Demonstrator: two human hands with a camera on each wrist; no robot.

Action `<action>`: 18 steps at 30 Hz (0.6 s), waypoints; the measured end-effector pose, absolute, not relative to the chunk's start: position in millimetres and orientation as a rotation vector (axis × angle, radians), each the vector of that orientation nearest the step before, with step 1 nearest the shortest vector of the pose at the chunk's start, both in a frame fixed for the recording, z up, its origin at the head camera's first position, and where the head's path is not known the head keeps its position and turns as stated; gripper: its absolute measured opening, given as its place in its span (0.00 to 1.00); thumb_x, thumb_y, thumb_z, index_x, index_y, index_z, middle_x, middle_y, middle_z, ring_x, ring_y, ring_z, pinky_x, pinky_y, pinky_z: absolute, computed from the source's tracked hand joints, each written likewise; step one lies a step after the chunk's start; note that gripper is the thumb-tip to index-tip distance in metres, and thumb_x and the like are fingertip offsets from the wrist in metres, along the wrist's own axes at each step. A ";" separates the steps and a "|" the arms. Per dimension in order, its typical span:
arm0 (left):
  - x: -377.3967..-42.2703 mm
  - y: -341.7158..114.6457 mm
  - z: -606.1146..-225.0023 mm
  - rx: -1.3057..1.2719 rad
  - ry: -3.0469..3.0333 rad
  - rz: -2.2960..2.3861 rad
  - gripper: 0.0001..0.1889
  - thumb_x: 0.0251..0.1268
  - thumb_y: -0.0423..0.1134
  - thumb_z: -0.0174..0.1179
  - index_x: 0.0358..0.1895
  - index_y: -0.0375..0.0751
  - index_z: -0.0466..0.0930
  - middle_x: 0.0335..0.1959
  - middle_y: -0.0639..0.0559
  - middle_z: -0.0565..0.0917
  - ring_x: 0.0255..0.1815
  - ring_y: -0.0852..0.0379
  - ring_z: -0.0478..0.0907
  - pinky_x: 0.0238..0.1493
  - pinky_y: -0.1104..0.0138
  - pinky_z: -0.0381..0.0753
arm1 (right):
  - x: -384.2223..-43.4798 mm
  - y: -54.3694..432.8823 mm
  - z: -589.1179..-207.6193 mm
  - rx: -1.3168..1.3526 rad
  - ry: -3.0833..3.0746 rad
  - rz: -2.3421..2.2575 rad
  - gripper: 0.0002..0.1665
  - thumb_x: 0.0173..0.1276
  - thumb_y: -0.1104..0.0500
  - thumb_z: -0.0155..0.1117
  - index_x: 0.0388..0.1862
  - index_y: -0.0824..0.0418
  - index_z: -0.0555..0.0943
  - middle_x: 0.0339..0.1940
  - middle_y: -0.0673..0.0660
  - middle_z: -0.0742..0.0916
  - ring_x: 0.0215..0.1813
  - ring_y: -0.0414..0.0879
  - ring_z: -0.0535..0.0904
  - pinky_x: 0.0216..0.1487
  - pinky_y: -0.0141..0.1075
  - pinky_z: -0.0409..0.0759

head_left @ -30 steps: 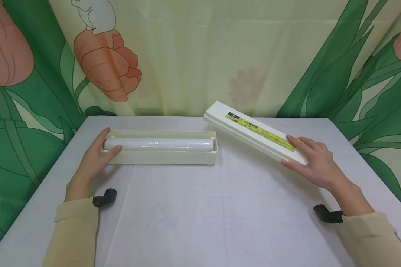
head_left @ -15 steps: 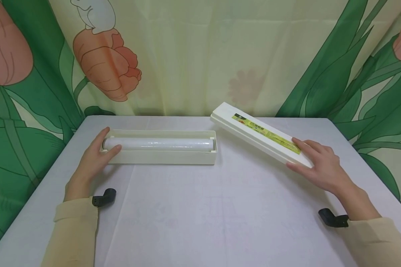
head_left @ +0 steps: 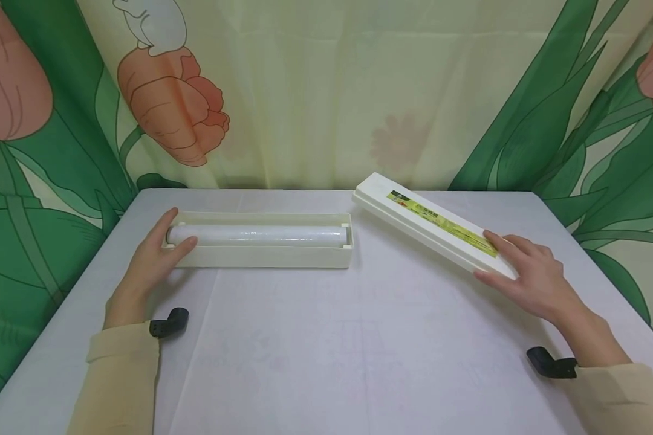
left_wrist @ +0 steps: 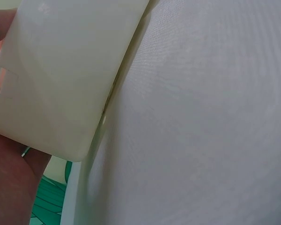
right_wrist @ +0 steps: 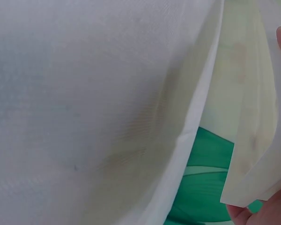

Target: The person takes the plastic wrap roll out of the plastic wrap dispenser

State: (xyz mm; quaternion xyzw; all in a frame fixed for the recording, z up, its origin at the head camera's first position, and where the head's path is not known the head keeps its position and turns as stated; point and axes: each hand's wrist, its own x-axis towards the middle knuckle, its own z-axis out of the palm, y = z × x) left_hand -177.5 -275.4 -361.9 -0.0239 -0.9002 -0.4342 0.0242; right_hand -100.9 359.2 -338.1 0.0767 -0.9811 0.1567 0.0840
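A long white plastic box (head_left: 283, 258) lies on the table at centre left, uncovered. Inside it rests a roll of cling film (head_left: 266, 234). My left hand (head_left: 149, 260) grips the box's left end, thumb over the front rim; its other fingers are partly hidden. In the left wrist view the box wall (left_wrist: 65, 79) fills the upper left. Off to the right, my right hand (head_left: 539, 284) holds the near end of the white lid (head_left: 432, 222), which has a yellow-green label. The lid is slanted, its far end pointing back left, and it appears raised off the cloth.
White cloth (head_left: 315, 350) covers the table. Behind it and at both sides hangs a curtain (head_left: 315, 103) printed with tulips, leaves and a carrot. A black wrist camera (head_left: 170, 323) sits at the left cuff, another black camera (head_left: 551, 364) at the right cuff.
My right hand has carried the lid to the right and slightly nearer to me, away from the box. The left hand, box and roll have stayed in place.
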 end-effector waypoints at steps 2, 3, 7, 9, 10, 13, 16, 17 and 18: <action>-177.7 -275.8 -361.9 -0.079 -2.781 -1.343 0.45 0.74 0.54 0.57 0.83 0.46 0.41 0.81 0.33 0.47 0.79 0.30 0.43 0.70 0.30 0.45 | -99.9 359.7 -339.0 0.220 -2.934 0.471 0.49 0.67 0.40 0.68 0.81 0.53 0.61 0.70 0.74 0.68 0.63 0.79 0.60 0.48 0.73 0.58; -177.8 -275.8 -361.8 -0.079 -2.779 -1.342 0.45 0.74 0.54 0.57 0.83 0.46 0.41 0.81 0.33 0.47 0.79 0.30 0.43 0.70 0.30 0.45 | -99.4 360.2 -339.7 0.217 -2.936 0.471 0.49 0.67 0.40 0.68 0.81 0.53 0.61 0.70 0.74 0.68 0.63 0.79 0.60 0.48 0.73 0.58; -177.8 -275.7 -361.0 -0.087 -2.772 -1.340 0.45 0.73 0.54 0.58 0.83 0.45 0.42 0.81 0.33 0.48 0.79 0.30 0.43 0.70 0.30 0.45 | -97.3 362.6 -341.9 0.204 -2.938 0.463 0.49 0.67 0.40 0.68 0.81 0.53 0.60 0.69 0.74 0.68 0.62 0.79 0.60 0.47 0.73 0.58; -177.6 -275.4 -360.7 -0.088 -2.769 -1.341 0.45 0.73 0.54 0.58 0.83 0.45 0.42 0.80 0.32 0.48 0.79 0.30 0.43 0.70 0.30 0.45 | -96.2 364.3 -343.0 0.203 -2.935 0.452 0.49 0.67 0.39 0.68 0.81 0.53 0.60 0.69 0.74 0.68 0.61 0.79 0.61 0.46 0.72 0.58; -177.5 -275.3 -360.6 -0.089 -2.769 -1.338 0.45 0.73 0.54 0.58 0.83 0.45 0.42 0.80 0.32 0.48 0.79 0.30 0.43 0.70 0.30 0.45 | -95.7 365.3 -343.5 0.202 -2.936 0.448 0.49 0.67 0.39 0.67 0.81 0.53 0.60 0.69 0.74 0.68 0.61 0.79 0.61 0.45 0.72 0.59; -177.3 -275.1 -360.7 -0.095 -2.765 -1.340 0.45 0.74 0.53 0.58 0.83 0.44 0.42 0.80 0.32 0.48 0.79 0.30 0.43 0.70 0.30 0.45 | -94.0 368.1 -345.0 0.203 -2.937 0.439 0.49 0.67 0.39 0.67 0.81 0.53 0.60 0.68 0.74 0.69 0.60 0.80 0.61 0.44 0.71 0.59; -177.2 -275.1 -361.1 -0.097 -2.763 -1.343 0.45 0.74 0.53 0.58 0.83 0.44 0.42 0.80 0.32 0.48 0.79 0.30 0.43 0.70 0.31 0.44 | -92.7 371.1 -346.1 0.198 -2.939 0.436 0.49 0.68 0.40 0.67 0.81 0.53 0.60 0.67 0.74 0.69 0.60 0.80 0.61 0.44 0.70 0.59; -177.1 -275.2 -361.3 -0.097 -2.762 -1.345 0.45 0.74 0.53 0.58 0.83 0.44 0.42 0.81 0.33 0.48 0.79 0.30 0.43 0.70 0.31 0.44 | -92.3 371.9 -346.4 0.195 -2.941 0.434 0.49 0.68 0.40 0.67 0.81 0.53 0.60 0.67 0.74 0.69 0.60 0.80 0.61 0.43 0.70 0.59; -177.0 -275.3 -361.5 -0.096 -2.761 -1.347 0.45 0.74 0.53 0.58 0.83 0.43 0.42 0.81 0.33 0.48 0.79 0.30 0.43 0.70 0.31 0.44 | -91.9 372.7 -346.7 0.188 -2.944 0.432 0.49 0.68 0.39 0.67 0.81 0.53 0.60 0.67 0.74 0.69 0.60 0.80 0.61 0.43 0.69 0.59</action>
